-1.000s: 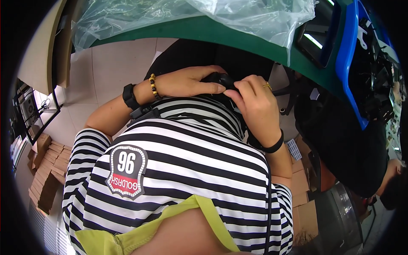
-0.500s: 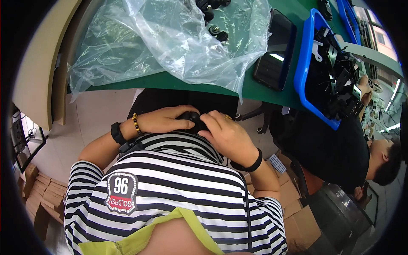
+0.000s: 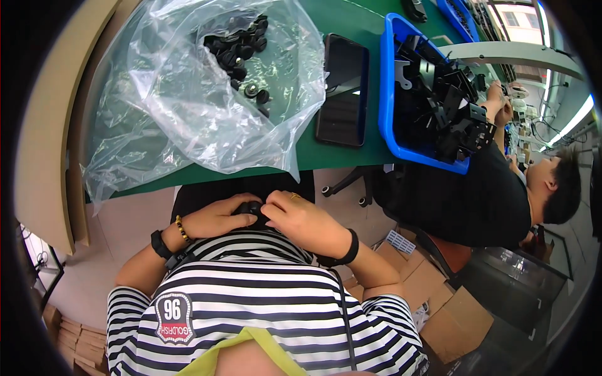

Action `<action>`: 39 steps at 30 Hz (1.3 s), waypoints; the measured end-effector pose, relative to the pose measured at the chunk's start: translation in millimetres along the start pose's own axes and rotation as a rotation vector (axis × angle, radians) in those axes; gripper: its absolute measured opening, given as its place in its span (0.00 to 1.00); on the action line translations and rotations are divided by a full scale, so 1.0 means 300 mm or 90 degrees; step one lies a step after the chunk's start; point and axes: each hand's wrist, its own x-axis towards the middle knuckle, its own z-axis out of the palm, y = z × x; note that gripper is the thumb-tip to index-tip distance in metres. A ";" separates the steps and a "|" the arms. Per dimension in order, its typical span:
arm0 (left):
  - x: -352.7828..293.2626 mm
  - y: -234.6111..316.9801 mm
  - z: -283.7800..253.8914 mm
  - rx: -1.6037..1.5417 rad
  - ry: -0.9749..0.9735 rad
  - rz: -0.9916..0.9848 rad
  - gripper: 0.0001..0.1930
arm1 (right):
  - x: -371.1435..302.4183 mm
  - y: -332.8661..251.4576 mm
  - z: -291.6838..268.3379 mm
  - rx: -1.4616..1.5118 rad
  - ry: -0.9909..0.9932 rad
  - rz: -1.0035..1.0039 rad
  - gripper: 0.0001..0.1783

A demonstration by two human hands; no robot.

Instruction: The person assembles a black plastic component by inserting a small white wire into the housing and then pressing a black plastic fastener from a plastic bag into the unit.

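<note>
One black part [image 3: 254,207], rounded, slightly glossy, partly covered

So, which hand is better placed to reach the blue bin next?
Probably the right hand: it is nearer the blue bin, which stands on that side. The left hand, farther away, holds a black part.

B/W striped shirt [image 3: 263,294] | lime collar [image 3: 254,336] | L: blk wristband [image 3: 160,244], bead brclt [image 3: 182,229] | R: blk band [image 3: 352,247], gold ring [image 3: 295,195]
</note>
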 end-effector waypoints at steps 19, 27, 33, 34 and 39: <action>-0.002 0.010 0.008 0.021 0.006 -0.068 0.33 | -0.037 0.028 0.014 0.208 -0.015 0.120 0.14; -0.010 0.036 0.012 0.059 0.000 -0.080 0.35 | -0.041 0.037 0.063 0.162 0.024 0.135 0.16; 0.001 0.047 0.016 0.031 0.007 -0.079 0.34 | -0.036 0.046 0.046 0.197 -0.006 0.141 0.16; 0.004 0.048 0.017 0.040 0.002 -0.086 0.34 | -0.033 0.041 0.051 0.185 -0.007 0.153 0.16; -0.004 0.076 0.010 0.014 -0.015 -0.097 0.33 | -0.035 0.054 0.019 0.209 -0.025 0.139 0.17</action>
